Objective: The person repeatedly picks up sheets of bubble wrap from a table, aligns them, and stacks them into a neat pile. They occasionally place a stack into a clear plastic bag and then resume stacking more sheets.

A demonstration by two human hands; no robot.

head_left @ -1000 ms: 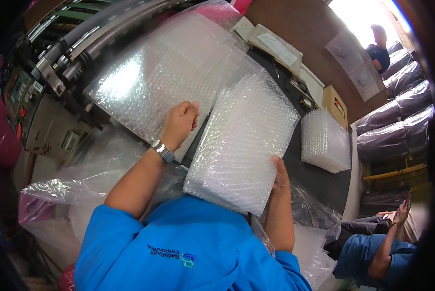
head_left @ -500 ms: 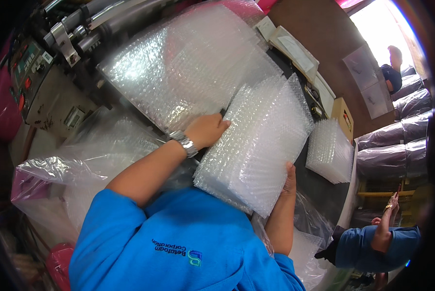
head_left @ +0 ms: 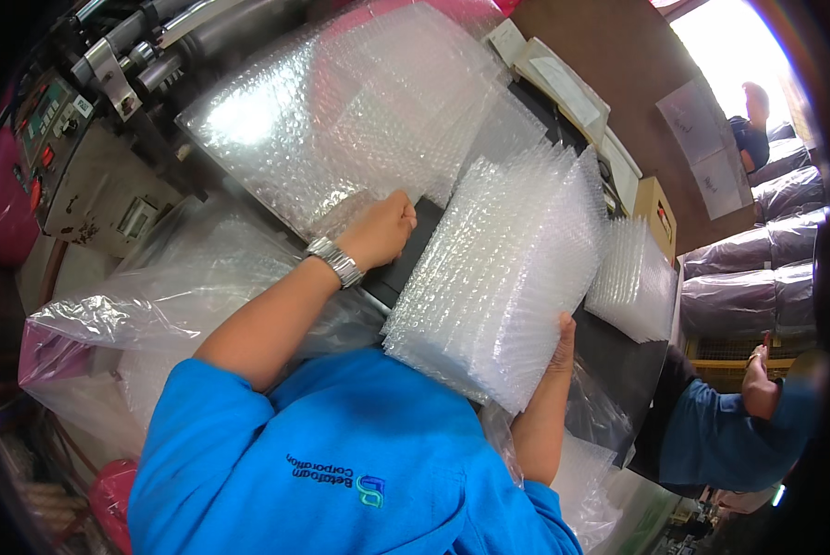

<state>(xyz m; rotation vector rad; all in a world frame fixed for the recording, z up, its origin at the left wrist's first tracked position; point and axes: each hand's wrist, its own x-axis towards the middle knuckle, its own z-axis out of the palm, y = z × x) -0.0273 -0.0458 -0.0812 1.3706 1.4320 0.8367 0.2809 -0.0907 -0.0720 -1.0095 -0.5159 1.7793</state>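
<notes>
A thick stack of clear bubble wrap sheets point(head_left: 498, 277) lies tilted in front of my chest, its layers fanned along the right side. My right hand point(head_left: 560, 344) grips the near right edge of this stack, thumb showing and the other fingers hidden. Left of the stack, with a gap of dark table between, is my left hand point(head_left: 387, 229). Its fingers are curled closed, and their tips are out of sight. It sits by the near edge of a wide spread of bubble wrap point(head_left: 276, 139). A metal watch is on my left wrist.
A smaller bubble wrap stack point(head_left: 629, 282) stands at the right beside a cardboard box point(head_left: 653, 220). Papers point(head_left: 567, 83) lie at the back. Machine rollers point(head_left: 147, 65) and a control panel point(head_left: 54, 129) are at the left. Another person point(head_left: 738, 425) stands at the right.
My left hand has come off the stack's left edge and moved left, its fingers curling. The stack has shifted slightly right with my right hand still on it. The person at right has moved.
</notes>
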